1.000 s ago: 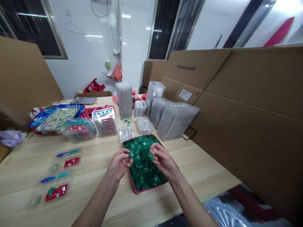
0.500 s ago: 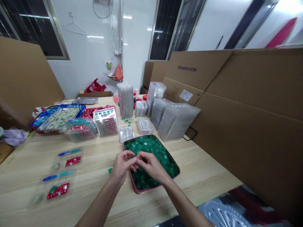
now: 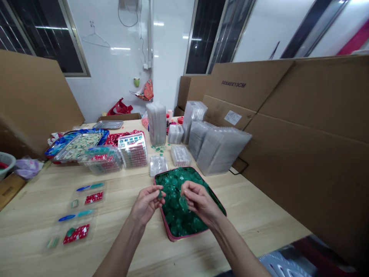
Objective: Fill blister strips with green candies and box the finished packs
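Observation:
A red-rimmed tray [image 3: 173, 235] full of small green packets lies on the wooden table in front of me. My left hand [image 3: 146, 204] hovers at the tray's left edge, fingers pinched on a small green packet [image 3: 160, 193]. My right hand [image 3: 199, 201] is over the tray's middle, fingers pinched on another green packet [image 3: 183, 202]. The two hands are a short gap apart.
Clear blister packs [image 3: 77, 213] with blue, red and green pieces lie at the left. Behind the tray stand stacks of clear plastic trays [image 3: 219, 148], filled packs [image 3: 132, 149] and metal trays [image 3: 76, 141]. Large cardboard sheets [image 3: 305, 127] lean along the right side.
My hands, pressed together half a second ago, have drawn apart, each with a green packet. The view has shifted slightly to the right.

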A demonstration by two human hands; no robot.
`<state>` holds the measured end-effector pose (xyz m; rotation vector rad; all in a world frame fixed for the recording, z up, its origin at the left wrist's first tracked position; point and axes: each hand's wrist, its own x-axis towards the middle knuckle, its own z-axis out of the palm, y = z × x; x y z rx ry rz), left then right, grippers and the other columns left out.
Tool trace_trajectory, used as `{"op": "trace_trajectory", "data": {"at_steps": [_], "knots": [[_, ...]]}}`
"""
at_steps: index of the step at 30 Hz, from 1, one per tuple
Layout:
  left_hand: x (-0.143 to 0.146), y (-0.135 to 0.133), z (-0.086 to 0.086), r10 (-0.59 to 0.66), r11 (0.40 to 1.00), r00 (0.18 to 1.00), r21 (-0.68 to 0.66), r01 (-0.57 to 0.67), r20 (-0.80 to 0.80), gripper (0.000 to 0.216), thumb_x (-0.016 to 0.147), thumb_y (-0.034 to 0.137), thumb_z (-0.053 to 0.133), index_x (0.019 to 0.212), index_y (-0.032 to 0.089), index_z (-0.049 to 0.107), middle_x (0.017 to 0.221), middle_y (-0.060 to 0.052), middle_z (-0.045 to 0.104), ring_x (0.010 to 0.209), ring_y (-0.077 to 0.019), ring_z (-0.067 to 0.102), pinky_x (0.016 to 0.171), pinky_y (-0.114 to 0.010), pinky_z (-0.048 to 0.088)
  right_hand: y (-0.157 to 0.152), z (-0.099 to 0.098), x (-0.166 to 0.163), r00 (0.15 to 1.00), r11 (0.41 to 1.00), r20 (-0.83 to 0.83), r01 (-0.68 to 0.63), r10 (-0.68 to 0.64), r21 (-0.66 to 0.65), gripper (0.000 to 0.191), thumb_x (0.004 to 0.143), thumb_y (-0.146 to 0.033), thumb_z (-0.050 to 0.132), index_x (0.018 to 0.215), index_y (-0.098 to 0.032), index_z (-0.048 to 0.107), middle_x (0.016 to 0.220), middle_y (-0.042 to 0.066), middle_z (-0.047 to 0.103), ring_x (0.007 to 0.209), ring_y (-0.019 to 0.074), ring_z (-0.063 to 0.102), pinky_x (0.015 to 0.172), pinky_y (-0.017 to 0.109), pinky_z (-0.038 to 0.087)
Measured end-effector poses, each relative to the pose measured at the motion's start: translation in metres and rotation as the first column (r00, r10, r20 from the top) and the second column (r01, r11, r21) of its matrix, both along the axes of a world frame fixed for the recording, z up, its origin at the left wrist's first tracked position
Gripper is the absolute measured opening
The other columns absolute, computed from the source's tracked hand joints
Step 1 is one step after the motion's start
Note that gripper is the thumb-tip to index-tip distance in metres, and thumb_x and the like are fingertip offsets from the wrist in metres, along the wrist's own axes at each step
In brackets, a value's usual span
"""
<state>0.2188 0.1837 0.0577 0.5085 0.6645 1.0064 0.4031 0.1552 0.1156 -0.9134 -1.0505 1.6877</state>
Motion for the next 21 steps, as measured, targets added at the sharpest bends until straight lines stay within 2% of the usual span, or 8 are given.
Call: {"op": "trace_trajectory", "data": {"at_steps": [4, 8, 12, 14, 17, 19, 21], "knots": [[0.002, -0.005, 0.004, -0.011, 1.000, 0.997, 0.020, 0.010, 0.073, 0.025, 0.059, 0.020, 0.079, 0.078, 0.013, 0.063, 0.074, -0.007, 0.071, 0.054, -0.0092, 0.060, 0.050, -0.017, 0.044, 0.003, -0.009, -0.006, 0.988, 0.999, 0.151, -0.028, 0.023, 0.030, 0.033, 0.075, -0.042, 0.067, 0.066, -0.015, 0.050, 0.056, -0.005, 0.046, 0.042, 0.0033, 0.033, 0.036, 0.016, 0.020], [0.007, -0.008, 0.008, 0.025, 0.999, 0.999, 0.034, -0.026, 0.038, 0.025, 0.055, 0.020, 0.081, 0.072, 0.012, 0.064, 0.072, -0.004, 0.069, 0.056, -0.0104, 0.062, 0.052, -0.019, 0.047, 0.002, -0.014, -0.014, 0.967, 0.995, 0.253, -0.037, 0.011, 0.095, 0.034, 0.067, -0.039, 0.073, 0.065, -0.017, 0.047, 0.053, -0.007, 0.046, 0.040, 0.0041, 0.037, 0.035, 0.016, 0.028], [0.013, -0.011, 0.011, 0.113, 0.992, 0.993, 0.063, -0.111, -0.034, 0.027, 0.051, 0.021, 0.083, 0.070, 0.012, 0.066, 0.062, 0.001, 0.064, 0.055, -0.0107, 0.061, 0.056, -0.021, 0.050, 0.003, -0.014, -0.021, 0.943, 0.992, 0.333, -0.023, -0.021, 0.127, 0.025, 0.068, -0.034, 0.069, 0.078, -0.018, 0.053, 0.055, -0.008, 0.046, 0.040, 0.0063, 0.040, 0.037, 0.019, 0.033], [0.016, -0.013, 0.011, 0.152, 0.984, 0.985, 0.102, -0.144, -0.084, 0.025, 0.051, 0.021, 0.082, 0.069, 0.012, 0.067, 0.061, 0.001, 0.064, 0.053, -0.0102, 0.059, 0.055, -0.021, 0.049, 0.005, -0.016, -0.022, 0.896, 0.986, 0.439, -0.009, -0.067, 0.169, 0.018, 0.072, -0.031, 0.063, 0.081, -0.018, 0.055, 0.058, -0.005, 0.050, 0.042, 0.0079, 0.042, 0.038, 0.020, 0.034], [0.020, -0.014, 0.012, 0.188, 0.976, 0.974, 0.133, -0.171, -0.130, 0.022, 0.051, 0.019, 0.080, 0.067, 0.012, 0.067, 0.060, 0.000, 0.064, 0.053, -0.0104, 0.060, 0.055, -0.021, 0.048, 0.006, -0.018, -0.022, 0.767, 0.952, 0.615, -0.022, -0.181, 0.307, 0.009, 0.076, -0.026, 0.056, 0.074, -0.017, 0.057, 0.061, -0.001, 0.055, 0.049, 0.0108, 0.046, 0.045, 0.023, 0.035], [0.020, -0.013, 0.013, 0.202, 0.973, 0.966, 0.149, -0.179, -0.159, 0.020, 0.050, 0.016, 0.079, 0.066, 0.011, 0.068, 0.060, 0.000, 0.065, 0.052, -0.0106, 0.060, 0.055, -0.021, 0.048, 0.007, -0.018, -0.021, 0.697, 0.918, 0.678, -0.074, -0.232, 0.390, 0.011, 0.077, -0.023, 0.054, 0.068, -0.018, 0.056, 0.061, -0.001, 0.054, 0.056, 0.0122, 0.047, 0.053, 0.024, 0.036], [0.020, -0.011, 0.015, 0.211, 0.967, 0.955, 0.185, -0.173, -0.210, 0.018, 0.049, 0.014, 0.077, 0.064, 0.011, 0.067, 0.058, 0.000, 0.065, 0.050, -0.0104, 0.059, 0.052, -0.021, 0.047, 0.007, -0.016, -0.020, 0.663, 0.894, 0.710, -0.135, -0.240, 0.428, 0.013, 0.078, -0.020, 0.052, 0.065, -0.017, 0.055, 0.061, -0.002, 0.053, 0.059, 0.0123, 0.047, 0.056, 0.024, 0.034]]}}
